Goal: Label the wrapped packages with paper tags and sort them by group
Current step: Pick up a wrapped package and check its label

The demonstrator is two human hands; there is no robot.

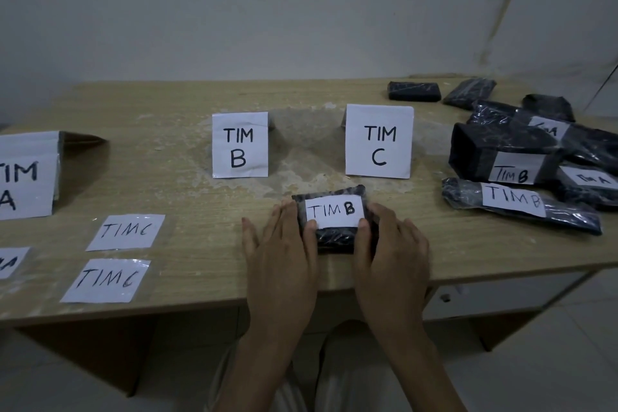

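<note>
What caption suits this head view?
Left hand and right hand press white paper TIM B tag onto black plastic-wrapped package.

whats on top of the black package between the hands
A white paper tag reading TIM B lies on the black package. The left hand and right hand each press a thumb on its lower corners. The wrap hides what is inside.
</note>
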